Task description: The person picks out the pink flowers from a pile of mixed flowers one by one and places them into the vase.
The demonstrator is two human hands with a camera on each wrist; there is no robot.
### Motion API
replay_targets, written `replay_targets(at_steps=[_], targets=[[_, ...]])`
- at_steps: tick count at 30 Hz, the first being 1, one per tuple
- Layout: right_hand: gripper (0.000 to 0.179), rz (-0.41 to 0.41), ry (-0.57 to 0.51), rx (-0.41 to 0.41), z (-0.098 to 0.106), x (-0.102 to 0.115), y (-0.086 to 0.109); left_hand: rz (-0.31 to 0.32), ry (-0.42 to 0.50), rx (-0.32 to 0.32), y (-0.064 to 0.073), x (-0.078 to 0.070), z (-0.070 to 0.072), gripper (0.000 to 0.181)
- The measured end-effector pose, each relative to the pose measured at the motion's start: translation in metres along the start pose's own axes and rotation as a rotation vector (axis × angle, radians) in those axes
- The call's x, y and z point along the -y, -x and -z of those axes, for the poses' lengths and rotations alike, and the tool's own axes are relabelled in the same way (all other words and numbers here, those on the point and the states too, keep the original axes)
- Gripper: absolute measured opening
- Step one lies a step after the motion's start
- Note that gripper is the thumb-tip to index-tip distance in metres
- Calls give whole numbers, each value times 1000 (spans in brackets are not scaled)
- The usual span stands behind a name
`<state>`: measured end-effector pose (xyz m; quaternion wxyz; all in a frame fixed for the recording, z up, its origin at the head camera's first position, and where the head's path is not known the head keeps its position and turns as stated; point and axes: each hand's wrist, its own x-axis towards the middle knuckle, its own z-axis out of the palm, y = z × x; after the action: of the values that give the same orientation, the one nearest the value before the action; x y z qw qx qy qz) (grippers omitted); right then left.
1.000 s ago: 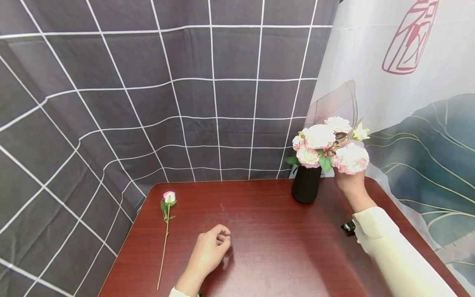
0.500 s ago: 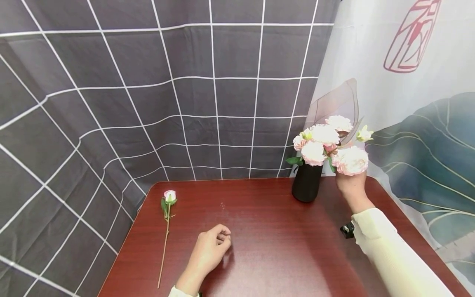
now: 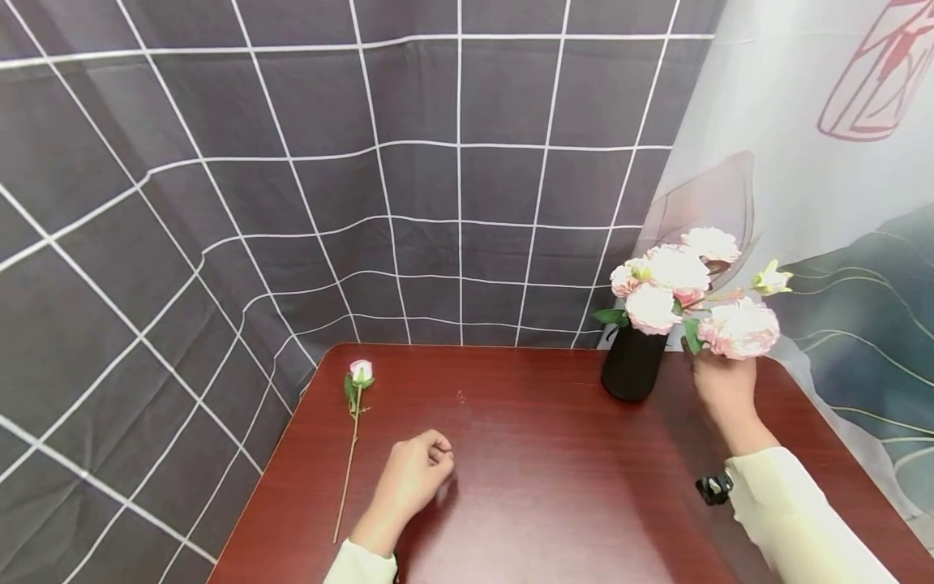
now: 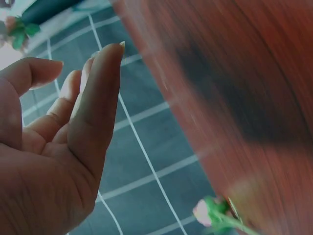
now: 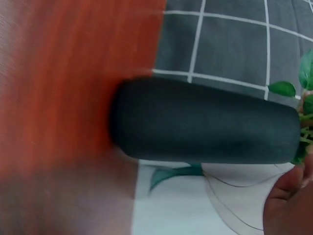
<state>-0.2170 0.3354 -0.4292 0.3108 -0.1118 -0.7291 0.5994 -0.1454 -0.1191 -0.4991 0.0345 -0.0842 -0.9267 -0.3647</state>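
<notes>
My right hand (image 3: 726, 389) is at the mouth of the black vase (image 3: 633, 365), just under a large pale pink bloom (image 3: 740, 328). Its curled fingers (image 5: 288, 188) show at the rim in the right wrist view and seem to pinch a flower stem, though the contact is mostly hidden. The vase stands upright with several pink-white flowers (image 3: 674, 272) in it. A greenish bud (image 3: 772, 278) sticks out to the right. My left hand (image 3: 412, 474) is idle near the table's front, fingers loosely curled around nothing.
A single pink rose (image 3: 361, 373) with a long stem lies along the left side of the brown table (image 3: 525, 487). A grey checked curtain (image 3: 496, 186) hangs behind, a white printed one (image 3: 788, 97) at the right.
The head view has turned right. Beside the vase, the large bloom and the bud have shifted slightly right and down with my right hand, spreading from the other flowers. My left hand stays nearly still.
</notes>
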Motion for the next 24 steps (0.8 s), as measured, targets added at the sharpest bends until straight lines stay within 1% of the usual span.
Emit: replay_targets(at_steps=[1,2,3,4,5,6,7,8,9,11,14,16,19,21,24], targets=[[22,-95,-64,15,2,-2,3,6,-30,-31,-2,6,2,8],[19,-136,-26,70,5,-4,7,25,-66,-59,-4,12,6,8],[21,-191,-26,138,7,-5,11,53,-111,-85,-6,19,10,8],[19,-208,14,219,9,-7,16,91,-152,-103,-7,26,15,9],[16,-223,32,301,9,-8,22,133,-193,-111,-8,34,21,12],[12,-222,61,385,9,-9,28,174,-232,-113,-9,42,28,15],[8,-205,88,465,8,-10,34,218,-266,-110,-9,50,35,18],[5,-192,99,534,4,-9,41,264,-301,-98,-8,57,43,21],[7,-178,112,597,0,-9,48,302,-326,-85,-6,63,51,24],[16,-172,93,710,-8,-6,61,358,-354,-48,-4,75,66,31],[26,-163,61,872,-22,-4,77,428,-363,22,3,87,81,42],[30,-162,45,976,-30,-4,87,454,-355,74,6,92,86,43],[32,-144,39,1104,-36,-7,98,464,-306,128,9,95,85,34],[32,-132,41,1159,-37,-9,104,450,-274,143,9,96,83,31],[31,-138,38,1190,-34,-11,110,413,-229,148,5,95,78,35]])
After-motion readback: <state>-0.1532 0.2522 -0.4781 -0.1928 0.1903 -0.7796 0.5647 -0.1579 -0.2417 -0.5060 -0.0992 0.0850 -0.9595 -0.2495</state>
